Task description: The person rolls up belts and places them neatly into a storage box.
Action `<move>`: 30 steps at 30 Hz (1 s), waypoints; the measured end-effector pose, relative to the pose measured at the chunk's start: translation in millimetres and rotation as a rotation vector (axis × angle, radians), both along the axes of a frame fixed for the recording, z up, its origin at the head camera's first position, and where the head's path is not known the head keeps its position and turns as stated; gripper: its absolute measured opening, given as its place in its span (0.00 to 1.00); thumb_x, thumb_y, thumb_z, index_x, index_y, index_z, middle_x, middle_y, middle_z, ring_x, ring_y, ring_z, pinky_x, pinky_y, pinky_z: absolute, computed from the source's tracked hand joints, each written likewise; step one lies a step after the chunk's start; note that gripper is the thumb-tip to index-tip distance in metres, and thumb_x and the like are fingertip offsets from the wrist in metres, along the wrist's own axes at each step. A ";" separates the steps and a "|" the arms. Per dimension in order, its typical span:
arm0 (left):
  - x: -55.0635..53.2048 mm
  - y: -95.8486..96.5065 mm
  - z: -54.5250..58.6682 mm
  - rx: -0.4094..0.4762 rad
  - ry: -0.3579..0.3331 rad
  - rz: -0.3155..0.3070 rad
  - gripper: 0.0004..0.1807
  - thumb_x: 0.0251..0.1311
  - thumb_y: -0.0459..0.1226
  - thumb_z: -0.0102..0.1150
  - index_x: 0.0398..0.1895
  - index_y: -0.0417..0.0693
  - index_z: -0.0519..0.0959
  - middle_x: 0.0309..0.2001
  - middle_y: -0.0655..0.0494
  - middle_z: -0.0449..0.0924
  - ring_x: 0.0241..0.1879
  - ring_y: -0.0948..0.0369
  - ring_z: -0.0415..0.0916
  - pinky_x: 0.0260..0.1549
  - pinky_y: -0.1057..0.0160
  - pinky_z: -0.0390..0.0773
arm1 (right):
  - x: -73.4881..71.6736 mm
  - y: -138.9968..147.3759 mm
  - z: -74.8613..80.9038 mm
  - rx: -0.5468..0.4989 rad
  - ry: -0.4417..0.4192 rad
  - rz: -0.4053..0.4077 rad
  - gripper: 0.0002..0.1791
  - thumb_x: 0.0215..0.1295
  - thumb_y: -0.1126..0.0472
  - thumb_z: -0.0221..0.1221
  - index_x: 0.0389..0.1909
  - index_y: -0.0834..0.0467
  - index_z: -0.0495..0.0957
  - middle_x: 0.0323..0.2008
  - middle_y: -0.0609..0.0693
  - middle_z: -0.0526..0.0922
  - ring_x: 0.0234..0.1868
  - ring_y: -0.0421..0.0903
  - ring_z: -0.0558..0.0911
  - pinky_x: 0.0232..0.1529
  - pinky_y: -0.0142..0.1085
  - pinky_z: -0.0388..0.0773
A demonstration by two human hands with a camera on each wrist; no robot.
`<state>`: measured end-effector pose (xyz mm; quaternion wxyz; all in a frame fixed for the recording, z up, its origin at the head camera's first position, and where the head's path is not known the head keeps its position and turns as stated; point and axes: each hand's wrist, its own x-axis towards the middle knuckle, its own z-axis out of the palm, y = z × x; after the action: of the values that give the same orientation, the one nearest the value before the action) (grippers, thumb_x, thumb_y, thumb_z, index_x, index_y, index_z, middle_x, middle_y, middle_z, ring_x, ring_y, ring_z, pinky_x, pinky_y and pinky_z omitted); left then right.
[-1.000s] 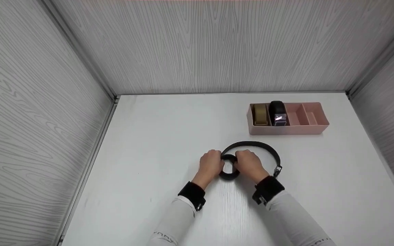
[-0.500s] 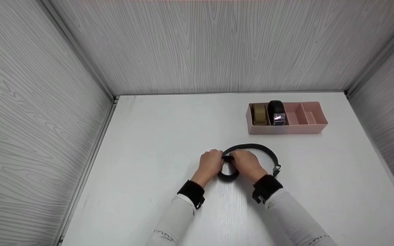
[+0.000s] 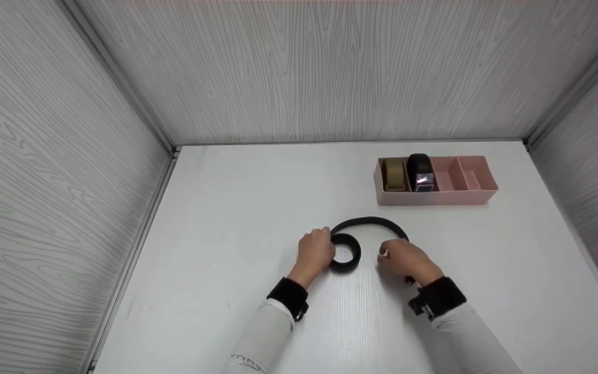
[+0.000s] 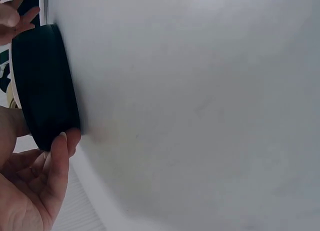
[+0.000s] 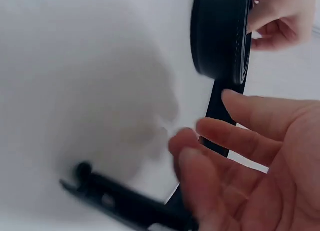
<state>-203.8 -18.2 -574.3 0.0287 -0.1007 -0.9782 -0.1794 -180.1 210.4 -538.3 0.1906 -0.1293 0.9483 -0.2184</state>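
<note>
A black belt (image 3: 357,253) lies partly rolled on the white table, its coil standing on edge. From the coil a loose length arcs behind and round to the right, ending in a buckle (image 3: 409,280) beside the right wrist. My left hand (image 3: 315,254) pinches the coil's left side, thumb inside the ring and fingers outside in the left wrist view. Apart from the coil, my right hand (image 3: 408,259) hovers over the table with loosely bent fingers and nothing between them. In the right wrist view the buckle end (image 5: 107,200) lies past the fingertips.
A pink divided box (image 3: 436,198) stands at the back right. Its left compartments hold a rolled tan belt (image 3: 394,174) and a rolled black belt (image 3: 420,163) with a shiny buckle. Wood-grain panels (image 3: 299,72) enclose the table's back and sides.
My right hand has let go of the coil and moved right, towards the buckle end. The left hand keeps its grip, and the coil has shifted slightly left.
</note>
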 end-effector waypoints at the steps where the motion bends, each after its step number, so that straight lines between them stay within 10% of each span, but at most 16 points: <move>1: -0.1 -1.0 0.2 0.002 -0.010 0.006 0.02 0.52 0.31 0.58 0.26 0.41 0.77 0.27 0.44 0.81 0.27 0.45 0.81 0.24 0.50 0.77 | 1.2 4.0 0.8 -0.002 -0.023 -0.005 0.15 0.67 0.60 0.58 0.47 0.67 0.80 0.35 0.55 0.82 0.31 0.47 0.80 0.34 0.44 0.77; 19: 8.7 5.9 3.5 0.154 -0.182 0.059 0.11 0.51 0.30 0.56 0.40 0.45 0.76 0.32 0.46 0.83 0.30 0.49 0.82 0.25 0.54 0.77 | 10.9 -24.7 -11.2 -0.038 0.148 -0.117 0.19 0.68 0.49 0.60 0.47 0.62 0.81 0.36 0.56 0.85 0.37 0.53 0.83 0.39 0.51 0.77; 30: 7.5 4.6 8.6 0.033 -0.196 -0.033 0.10 0.52 0.38 0.65 0.37 0.45 0.79 0.33 0.49 0.80 0.32 0.50 0.80 0.29 0.54 0.77 | 5.6 -60.9 -23.3 -0.097 0.286 -0.273 0.07 0.61 0.63 0.62 0.26 0.61 0.77 0.25 0.57 0.81 0.28 0.54 0.81 0.28 0.50 0.74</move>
<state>-196.3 -13.6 -565.7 -0.0684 -0.0981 -0.9715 -0.2049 -174.5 149.5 -561.7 0.0161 -0.0382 0.9627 -0.2672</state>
